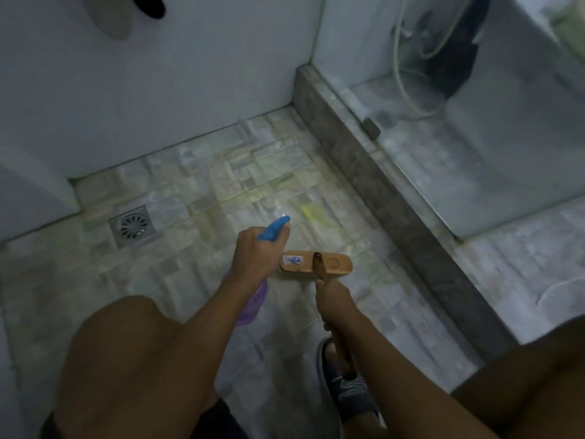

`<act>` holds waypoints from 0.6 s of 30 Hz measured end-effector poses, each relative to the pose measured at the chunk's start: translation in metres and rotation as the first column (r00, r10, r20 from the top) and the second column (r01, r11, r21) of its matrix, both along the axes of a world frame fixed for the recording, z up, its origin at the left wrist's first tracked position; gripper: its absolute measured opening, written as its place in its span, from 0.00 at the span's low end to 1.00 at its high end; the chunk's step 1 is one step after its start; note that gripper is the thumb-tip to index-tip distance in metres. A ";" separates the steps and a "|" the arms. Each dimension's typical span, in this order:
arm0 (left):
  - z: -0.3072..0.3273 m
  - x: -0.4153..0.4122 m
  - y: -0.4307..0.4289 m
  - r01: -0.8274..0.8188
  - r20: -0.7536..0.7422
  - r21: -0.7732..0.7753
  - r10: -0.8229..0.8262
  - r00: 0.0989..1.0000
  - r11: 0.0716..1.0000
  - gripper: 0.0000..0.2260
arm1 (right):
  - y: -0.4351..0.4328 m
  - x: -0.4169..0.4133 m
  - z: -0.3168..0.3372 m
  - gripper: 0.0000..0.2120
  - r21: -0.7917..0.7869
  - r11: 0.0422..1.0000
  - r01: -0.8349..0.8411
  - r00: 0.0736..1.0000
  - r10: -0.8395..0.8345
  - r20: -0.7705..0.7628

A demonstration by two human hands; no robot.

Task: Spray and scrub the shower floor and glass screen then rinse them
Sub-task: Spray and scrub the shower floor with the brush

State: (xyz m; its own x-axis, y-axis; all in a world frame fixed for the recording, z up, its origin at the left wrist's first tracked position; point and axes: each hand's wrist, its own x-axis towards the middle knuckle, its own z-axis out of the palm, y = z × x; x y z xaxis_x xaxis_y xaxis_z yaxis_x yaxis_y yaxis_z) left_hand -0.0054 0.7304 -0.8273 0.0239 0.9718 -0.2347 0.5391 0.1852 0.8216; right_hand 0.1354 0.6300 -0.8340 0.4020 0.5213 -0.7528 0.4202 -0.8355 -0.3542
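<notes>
My left hand (253, 256) grips a purple spray bottle (253, 304) with a blue trigger head (273, 228), its nozzle aimed down at the tiled shower floor (202, 185). A yellowish wet patch (311, 212) lies on the tiles just beyond the nozzle. My right hand (334, 301) holds the wooden handle of a scrub brush; its wooden head (316, 264) rests on the floor right beside the left hand. The glass screen (474, 153) stands on the stone curb at the right.
A square metal floor drain (133, 225) sits at the left. A grey stone curb (380, 191) runs diagonally along the right. Behind the glass hangs a hose (400, 68). White walls (158, 74) close the back. My knees and a dark sandal (348, 391) fill the foreground.
</notes>
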 end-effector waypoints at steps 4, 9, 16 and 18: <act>-0.017 0.013 -0.001 0.134 -0.065 0.045 -0.131 0.989 0.990 0.27 | -0.018 0.006 -0.029 0.19 -0.036 0.996 -0.084 0.996 0.085 0.025; -0.021 0.021 -0.002 0.203 -0.096 0.030 -0.200 0.975 0.979 0.28 | -0.017 0.010 -0.040 0.27 -0.110 0.969 -0.223 0.974 0.226 0.016; -0.016 0.021 0.007 0.192 -0.104 0.047 -0.186 0.977 0.980 0.28 | 0.001 0.013 -0.040 0.07 -0.138 0.976 -0.165 0.986 0.159 -0.056; -0.012 0.018 0.015 0.118 -0.084 0.050 -0.113 0.990 0.992 0.28 | 0.006 0.014 -0.040 0.10 -0.123 0.985 -0.122 0.991 0.114 -0.071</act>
State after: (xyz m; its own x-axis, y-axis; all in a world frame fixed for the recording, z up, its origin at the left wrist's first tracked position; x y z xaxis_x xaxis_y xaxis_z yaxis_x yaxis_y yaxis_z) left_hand 0.0131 0.7452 -0.8398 0.1201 0.9750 -0.1870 0.6192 0.0737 0.7818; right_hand 0.1494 0.6362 -0.8742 0.2928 0.4610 -0.8377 0.4982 -0.8213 -0.2779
